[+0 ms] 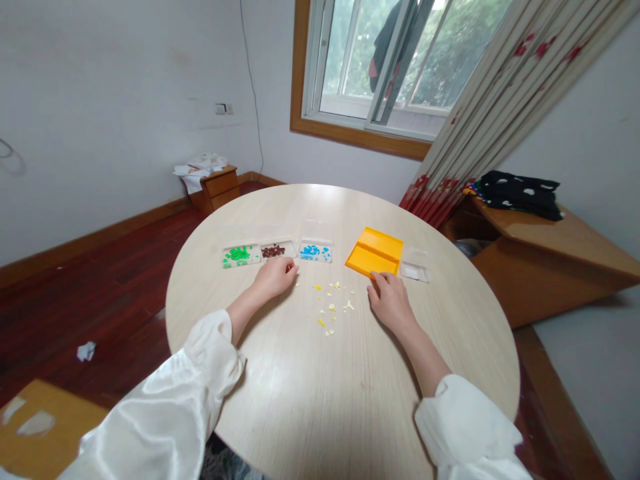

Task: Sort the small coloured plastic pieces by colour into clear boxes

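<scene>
My left hand (276,276) hovers over or rests on the table just in front of the box of dark brown pieces (273,251). Its thumb and fingertips are drawn together; anything between them is too small to make out. My right hand (391,301) is at the front edge of an opened yellow case (374,257), its fingers slightly apart and seemingly touching the rim. Small yellow and cream pieces (332,308) lie scattered between my hands. Clear boxes of green pieces (239,254) and blue pieces (315,252) stand behind them.
A small clear box (415,272) with something white stands right of the yellow case. All this is on a round wooden table (320,400). A drawer cabinet (215,189) stands back left; a wooden cabinet (550,267) with dark cloth is on the right.
</scene>
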Motion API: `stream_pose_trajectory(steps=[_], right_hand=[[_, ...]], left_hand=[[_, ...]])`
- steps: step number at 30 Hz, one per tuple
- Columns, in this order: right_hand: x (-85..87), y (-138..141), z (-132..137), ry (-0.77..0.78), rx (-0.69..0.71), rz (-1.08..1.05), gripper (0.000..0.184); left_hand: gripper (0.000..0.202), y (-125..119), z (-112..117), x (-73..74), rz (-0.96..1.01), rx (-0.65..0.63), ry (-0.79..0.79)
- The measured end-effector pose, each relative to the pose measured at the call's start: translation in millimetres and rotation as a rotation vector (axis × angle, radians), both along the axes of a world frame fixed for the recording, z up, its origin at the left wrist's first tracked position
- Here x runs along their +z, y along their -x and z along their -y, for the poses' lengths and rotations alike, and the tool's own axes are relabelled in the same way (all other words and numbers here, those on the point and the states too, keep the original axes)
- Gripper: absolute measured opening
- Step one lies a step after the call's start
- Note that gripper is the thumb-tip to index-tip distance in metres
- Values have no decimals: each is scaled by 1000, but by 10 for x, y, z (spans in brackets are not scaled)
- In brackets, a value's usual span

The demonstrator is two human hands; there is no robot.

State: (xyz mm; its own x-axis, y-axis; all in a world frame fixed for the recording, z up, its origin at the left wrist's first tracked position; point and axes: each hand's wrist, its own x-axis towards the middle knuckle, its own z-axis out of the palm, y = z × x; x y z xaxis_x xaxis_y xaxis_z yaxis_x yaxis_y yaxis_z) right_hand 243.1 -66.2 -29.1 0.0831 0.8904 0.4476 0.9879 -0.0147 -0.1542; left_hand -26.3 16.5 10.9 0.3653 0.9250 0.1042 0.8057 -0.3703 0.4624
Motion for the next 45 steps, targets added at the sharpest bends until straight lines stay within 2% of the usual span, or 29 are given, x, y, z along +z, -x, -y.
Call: stream_pose_trajectory(steps=[5, 9, 11, 14, 17, 25, 33, 41, 45], right_hand=[[33, 35, 58, 28, 36, -21, 31], [110, 119, 95, -68, 43, -26, 26], [137, 177, 101, -89, 129, -68, 22], [135, 257, 104, -12, 287, -166, 19], [109, 309, 110, 69, 342, -215, 17], [146, 372, 120, 112, 383, -252, 15], [168, 440, 118, 67, 377, -248, 16], [90, 479, 64, 18, 378, -302, 17], [36, 460, 17, 25, 338, -284, 19]], left_hand=[[24, 12, -4, 11, -25, -20, 16], [24, -1, 8, 37, -30, -17, 20], [23, 2, 7, 40, -27, -26, 23], [18, 38, -20, 31, -1, -47, 40], [15, 94, -64, 24, 35, -71, 56], [17, 92, -28, 34, 58, -227, 185], [10, 59, -5, -18, 69, -308, 221], [22, 42, 53, 17, 88, -374, 234], [17, 19, 91, 41, 98, -419, 272]])
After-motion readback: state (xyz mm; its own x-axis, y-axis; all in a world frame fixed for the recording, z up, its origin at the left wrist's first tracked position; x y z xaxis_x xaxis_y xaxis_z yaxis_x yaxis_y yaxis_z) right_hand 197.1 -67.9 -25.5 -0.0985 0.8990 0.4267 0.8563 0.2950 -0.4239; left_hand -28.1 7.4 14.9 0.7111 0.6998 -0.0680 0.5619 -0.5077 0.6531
